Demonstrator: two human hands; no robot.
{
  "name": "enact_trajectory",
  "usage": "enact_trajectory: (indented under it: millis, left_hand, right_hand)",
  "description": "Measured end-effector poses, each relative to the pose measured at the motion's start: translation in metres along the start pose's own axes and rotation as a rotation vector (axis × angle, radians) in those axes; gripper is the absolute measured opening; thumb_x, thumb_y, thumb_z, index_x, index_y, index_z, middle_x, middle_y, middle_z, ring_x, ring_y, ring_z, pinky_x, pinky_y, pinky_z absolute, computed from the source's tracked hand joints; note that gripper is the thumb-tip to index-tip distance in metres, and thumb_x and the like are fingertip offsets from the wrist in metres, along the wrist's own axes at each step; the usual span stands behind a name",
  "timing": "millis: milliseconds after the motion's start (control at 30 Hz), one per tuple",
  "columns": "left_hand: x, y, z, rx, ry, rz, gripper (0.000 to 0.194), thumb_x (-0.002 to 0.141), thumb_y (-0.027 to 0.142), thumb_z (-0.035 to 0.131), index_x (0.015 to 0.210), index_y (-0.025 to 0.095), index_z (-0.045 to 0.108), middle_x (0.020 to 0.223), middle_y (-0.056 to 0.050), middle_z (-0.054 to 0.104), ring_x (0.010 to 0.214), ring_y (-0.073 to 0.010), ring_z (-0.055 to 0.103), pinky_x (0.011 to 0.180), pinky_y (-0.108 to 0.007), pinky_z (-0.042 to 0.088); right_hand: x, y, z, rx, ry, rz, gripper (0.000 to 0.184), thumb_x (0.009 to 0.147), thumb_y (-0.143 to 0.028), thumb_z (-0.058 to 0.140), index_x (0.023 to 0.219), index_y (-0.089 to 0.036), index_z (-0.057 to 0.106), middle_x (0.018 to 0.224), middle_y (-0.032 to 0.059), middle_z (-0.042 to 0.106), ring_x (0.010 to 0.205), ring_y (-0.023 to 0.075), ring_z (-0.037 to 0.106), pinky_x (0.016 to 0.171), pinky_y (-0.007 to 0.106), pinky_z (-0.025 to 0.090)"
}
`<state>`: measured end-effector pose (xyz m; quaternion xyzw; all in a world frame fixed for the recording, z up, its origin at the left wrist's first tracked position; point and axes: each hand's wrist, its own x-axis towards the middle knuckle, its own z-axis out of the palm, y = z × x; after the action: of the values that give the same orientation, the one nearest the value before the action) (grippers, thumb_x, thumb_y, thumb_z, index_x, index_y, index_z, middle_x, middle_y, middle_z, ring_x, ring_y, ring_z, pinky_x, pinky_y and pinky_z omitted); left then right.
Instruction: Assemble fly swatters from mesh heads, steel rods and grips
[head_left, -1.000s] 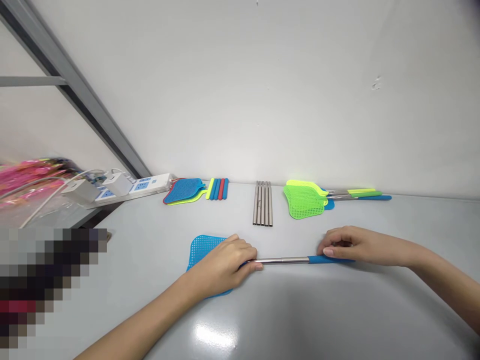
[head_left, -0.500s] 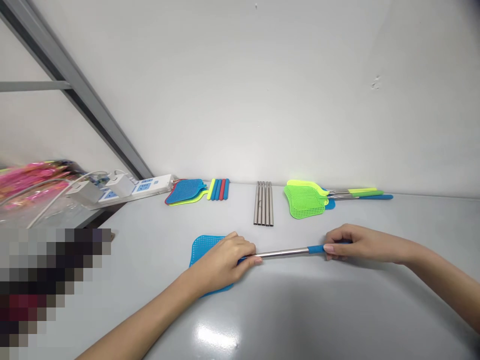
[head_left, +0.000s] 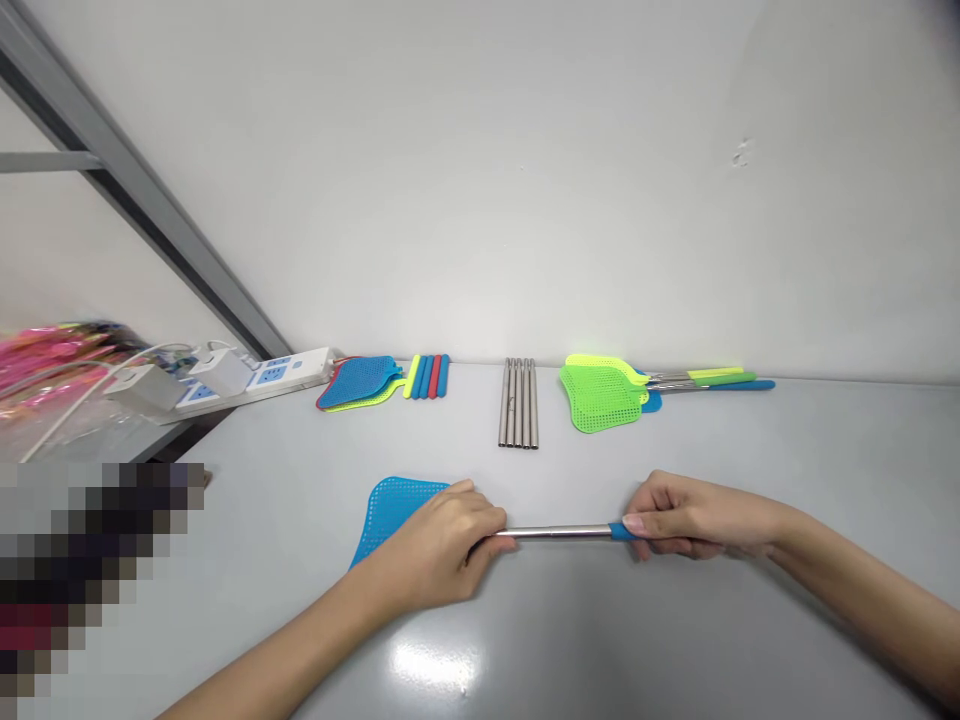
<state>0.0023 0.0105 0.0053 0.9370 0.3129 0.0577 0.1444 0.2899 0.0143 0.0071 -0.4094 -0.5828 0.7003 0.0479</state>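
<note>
Blue covers the grip point(head_left: 620, 531) pinched by the right hand point(head_left: 686, 513), its fingers curled; the left hand point(head_left: 450, 540) is closed around the swatter point(head_left: 559, 532) near its mesh head point(head_left: 396, 512). The swatter spans the space between both hands, nearer than the steel tubes point(head_left: 518, 405), loose heads point(head_left: 364, 380), coloured handles point(head_left: 425, 377) and overlapping swatters point(head_left: 604, 397).

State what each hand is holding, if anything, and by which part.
Both hold one blue fly swatter: the left hand grips it at the mesh head end, the right hand by its blue handle.
</note>
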Motion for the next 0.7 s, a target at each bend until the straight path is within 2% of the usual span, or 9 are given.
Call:
enact_trajectory:
  millis: [167,433,567,700]
  left_hand:
    - [0.000,0.009,0.003,0.008,0.017,0.002,0.029,0.090,0.026,0.032,0.064,0.018,0.042,0.059,0.000,0.050,0.057,-0.0133,0.045,0.064,-0.029,0.034]
    - [-0.002,0.011,0.001,0.070,0.026,0.034,0.028,0.090,0.025,0.032,0.066,0.017,0.044,0.061,-0.001,0.051,0.057,-0.0133,0.043,0.060,-0.029,0.031]
    - [-0.001,0.012,0.001,0.097,0.035,0.041,0.029,0.090,0.026,0.031,0.066,0.017,0.044,0.060,0.000,0.049,0.055,-0.0131,0.043,0.060,-0.029,0.031]
    - [0.001,0.013,0.002,0.081,0.012,0.014,0.030,0.090,0.028,0.032,0.064,0.018,0.041,0.059,0.000,0.049,0.056,-0.0128,0.043,0.061,-0.028,0.032]
  right_hand:
    - [0.002,0.000,0.003,0.154,-0.057,0.122,0.036,0.075,-0.045,0.057,0.065,-0.011,0.060,0.044,-0.0082,0.032,0.034,0.0016,0.016,0.029,0.018,0.005]
    - [0.001,-0.007,0.012,0.307,-0.104,0.211,0.038,0.079,-0.045,0.052,0.065,-0.011,0.059,0.043,-0.0081,0.033,0.030,-0.0002,0.015,0.027,0.017,0.005]
    - [0.002,-0.006,0.012,0.317,-0.120,0.203,0.038,0.079,-0.046,0.052,0.068,-0.011,0.061,0.044,-0.0080,0.034,0.029,-0.0004,0.015,0.027,0.017,0.005]
    - [0.003,-0.004,0.010,0.233,-0.077,0.168,0.039,0.078,-0.046,0.052,0.073,-0.010,0.064,0.046,-0.0070,0.037,0.032,0.0002,0.017,0.029,0.017,0.007]
